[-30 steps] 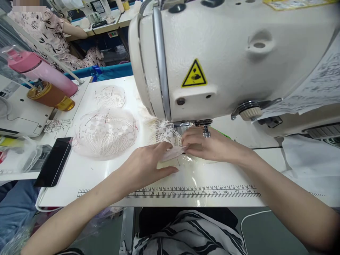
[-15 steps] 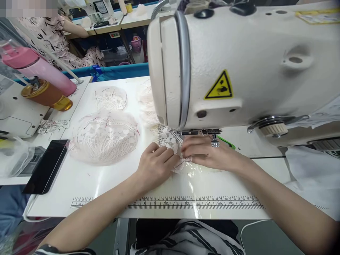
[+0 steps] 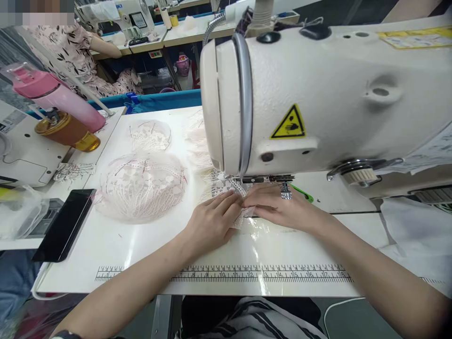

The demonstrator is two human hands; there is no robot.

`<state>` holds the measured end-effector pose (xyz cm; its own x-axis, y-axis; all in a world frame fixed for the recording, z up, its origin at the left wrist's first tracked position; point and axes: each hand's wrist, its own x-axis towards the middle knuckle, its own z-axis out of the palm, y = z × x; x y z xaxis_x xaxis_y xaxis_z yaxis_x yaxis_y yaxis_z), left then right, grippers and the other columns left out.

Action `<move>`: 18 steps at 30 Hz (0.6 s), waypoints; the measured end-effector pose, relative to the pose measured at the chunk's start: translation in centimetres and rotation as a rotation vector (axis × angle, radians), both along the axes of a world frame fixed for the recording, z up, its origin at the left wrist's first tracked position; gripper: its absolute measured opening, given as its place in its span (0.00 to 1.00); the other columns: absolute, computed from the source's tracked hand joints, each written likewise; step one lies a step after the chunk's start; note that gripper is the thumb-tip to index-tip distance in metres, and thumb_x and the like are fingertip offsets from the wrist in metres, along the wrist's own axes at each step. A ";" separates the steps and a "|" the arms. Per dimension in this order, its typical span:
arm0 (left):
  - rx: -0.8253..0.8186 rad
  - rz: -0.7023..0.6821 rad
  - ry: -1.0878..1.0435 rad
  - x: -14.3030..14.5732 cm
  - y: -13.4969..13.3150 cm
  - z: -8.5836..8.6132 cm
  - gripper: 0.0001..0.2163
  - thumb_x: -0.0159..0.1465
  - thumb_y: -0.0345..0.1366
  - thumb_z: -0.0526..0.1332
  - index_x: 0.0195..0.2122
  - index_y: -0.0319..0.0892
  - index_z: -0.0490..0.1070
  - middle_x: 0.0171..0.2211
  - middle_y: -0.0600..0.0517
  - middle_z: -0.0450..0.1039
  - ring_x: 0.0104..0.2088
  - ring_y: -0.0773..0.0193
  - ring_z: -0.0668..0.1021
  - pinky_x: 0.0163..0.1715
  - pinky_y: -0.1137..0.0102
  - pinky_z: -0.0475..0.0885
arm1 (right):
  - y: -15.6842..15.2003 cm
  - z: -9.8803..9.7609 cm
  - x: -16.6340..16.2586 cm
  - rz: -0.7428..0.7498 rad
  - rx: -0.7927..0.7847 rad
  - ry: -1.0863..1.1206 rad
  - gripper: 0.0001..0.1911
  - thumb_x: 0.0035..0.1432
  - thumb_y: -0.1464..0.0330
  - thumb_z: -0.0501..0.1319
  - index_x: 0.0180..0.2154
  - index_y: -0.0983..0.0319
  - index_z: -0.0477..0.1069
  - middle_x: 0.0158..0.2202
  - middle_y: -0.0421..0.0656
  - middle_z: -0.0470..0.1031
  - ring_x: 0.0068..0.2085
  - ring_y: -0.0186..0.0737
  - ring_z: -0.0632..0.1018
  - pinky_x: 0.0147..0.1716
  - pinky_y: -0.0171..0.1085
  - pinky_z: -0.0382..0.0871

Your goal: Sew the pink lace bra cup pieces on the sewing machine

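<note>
A piece of white lace [image 3: 221, 185] lies under the sewing machine head [image 3: 226, 108], by the presser foot area. My left hand [image 3: 212, 219] rests on its near left part, fingers stretched forward and fairly flat. From the right, my right hand [image 3: 287, 207] holds the near edge of the lace between bent fingers and thumb; a ring [image 3: 286, 190] shows on one finger. The fingertips of both hands almost meet. My hands and the machine hide part of the lace and the needle.
Left on the table are a large lace cup [image 3: 143, 188], a smaller lace piece [image 3: 150, 135] and a black phone [image 3: 63, 226]. Beyond stand a pink bottle [image 3: 58, 96] and a brown cup [image 3: 68, 132]. Green snips [image 3: 304, 194] lie behind my right hand. A person [image 3: 70, 61] sits farther back.
My left fingers have straightened from a curled pose and reach farther forward over the lace. My right hand stays on the lace edge. The whole view has shifted slightly.
</note>
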<state>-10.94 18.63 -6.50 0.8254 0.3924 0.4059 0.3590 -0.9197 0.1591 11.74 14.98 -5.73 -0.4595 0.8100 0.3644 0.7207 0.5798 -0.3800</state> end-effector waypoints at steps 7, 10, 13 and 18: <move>-0.002 0.016 0.003 0.2 0.0 0.1 0.14 0.63 0.26 0.56 0.49 0.37 0.71 0.54 0.43 0.75 0.57 0.54 0.76 0.51 0.61 0.78 | 0.1 -0.1 0.2 -0.025 0.014 -0.050 0.11 0.64 0.71 0.59 0.43 0.55 0.78 0.43 0.38 0.81 0.39 0.38 0.80 0.39 0.36 0.70; 0.000 0.018 -0.002 0.3 0.1 0.1 0.14 0.63 0.26 0.55 0.49 0.37 0.71 0.54 0.43 0.75 0.57 0.54 0.76 0.52 0.60 0.78 | 0.3 -0.2 0.3 -0.037 0.038 -0.064 0.11 0.65 0.70 0.57 0.43 0.56 0.77 0.42 0.38 0.81 0.37 0.37 0.80 0.37 0.36 0.69; 0.003 0.018 -0.002 0.5 0.1 0.0 0.15 0.63 0.25 0.55 0.50 0.36 0.70 0.54 0.43 0.75 0.57 0.54 0.75 0.53 0.62 0.77 | 0.5 -0.2 0.5 -0.027 0.033 -0.047 0.11 0.66 0.69 0.55 0.42 0.56 0.77 0.40 0.38 0.81 0.35 0.36 0.79 0.36 0.36 0.68; 0.000 0.016 -0.013 0.6 0.2 0.0 0.15 0.63 0.23 0.54 0.50 0.36 0.70 0.53 0.43 0.76 0.57 0.56 0.75 0.52 0.62 0.78 | 0.8 -0.2 0.6 -0.006 -0.035 -0.003 0.10 0.67 0.69 0.55 0.40 0.58 0.76 0.39 0.39 0.81 0.36 0.36 0.79 0.37 0.36 0.69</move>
<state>-10.33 18.88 -6.52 0.8138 0.4054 0.4165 0.3715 -0.9139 0.1636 12.31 15.75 -5.93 -0.4558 0.8248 0.3346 0.7255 0.5621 -0.3972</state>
